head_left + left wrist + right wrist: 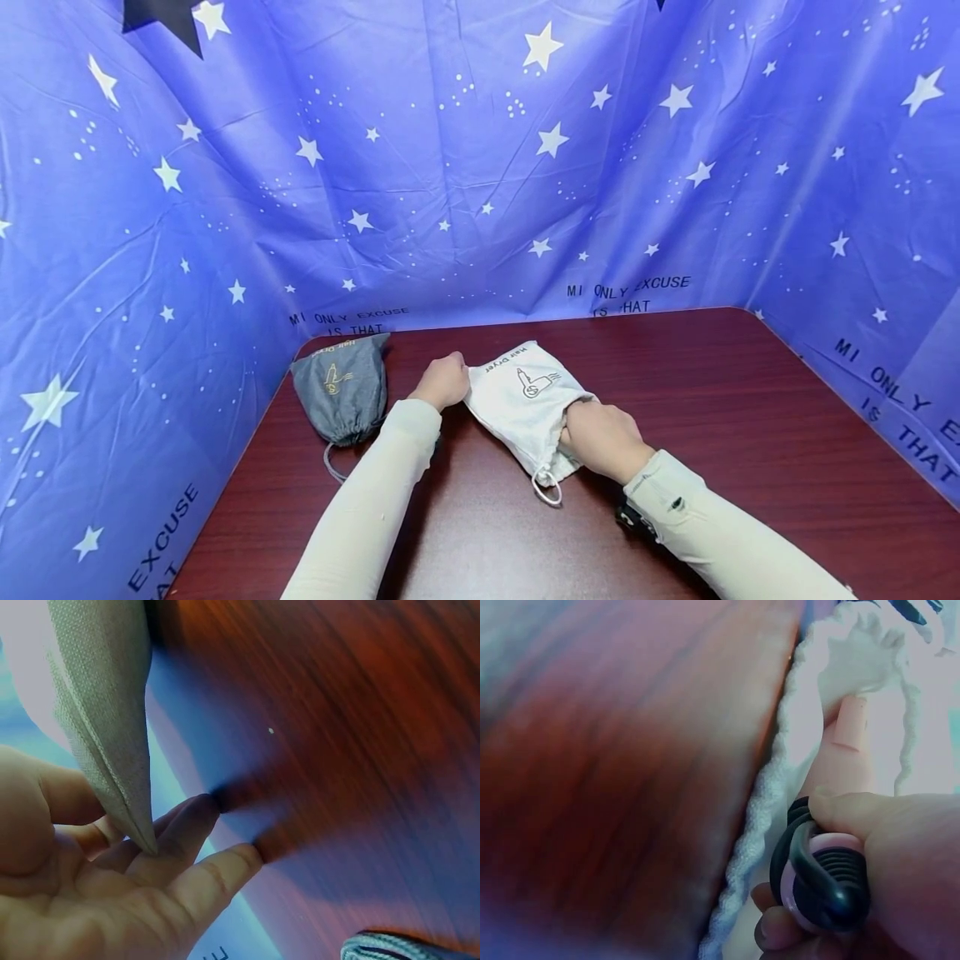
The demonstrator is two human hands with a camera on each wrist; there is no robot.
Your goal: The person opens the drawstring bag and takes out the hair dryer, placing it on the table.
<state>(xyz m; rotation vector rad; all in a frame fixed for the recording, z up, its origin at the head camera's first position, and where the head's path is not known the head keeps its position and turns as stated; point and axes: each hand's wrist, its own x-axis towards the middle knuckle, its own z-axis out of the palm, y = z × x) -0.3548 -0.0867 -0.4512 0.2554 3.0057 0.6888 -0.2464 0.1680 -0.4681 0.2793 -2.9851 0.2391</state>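
A white drawstring bag [517, 400] printed "Hair Dryer" lies tilted on the table, its gathered mouth toward the person. My left hand [444, 381] pinches the bag's far left corner; in the left wrist view the cloth [112, 712] runs down between thumb and fingers, and two lower fingertips reach the tabletop. Through the bag's mouth goes my right hand [603, 437], its fingers hidden from the head view. The right wrist view shows it gripping the handle of a pink hair dryer [838, 841] with a black cord [802, 847] at its end. The dryer's upper part is inside the bag.
To the left lies a closed grey drawstring bag [345, 396], also printed "Hair Dryer", its cord [332, 462] trailing toward the person. The dark red wooden table [750, 467] is bordered at the back and sides by a blue star-patterned curtain [450, 167].
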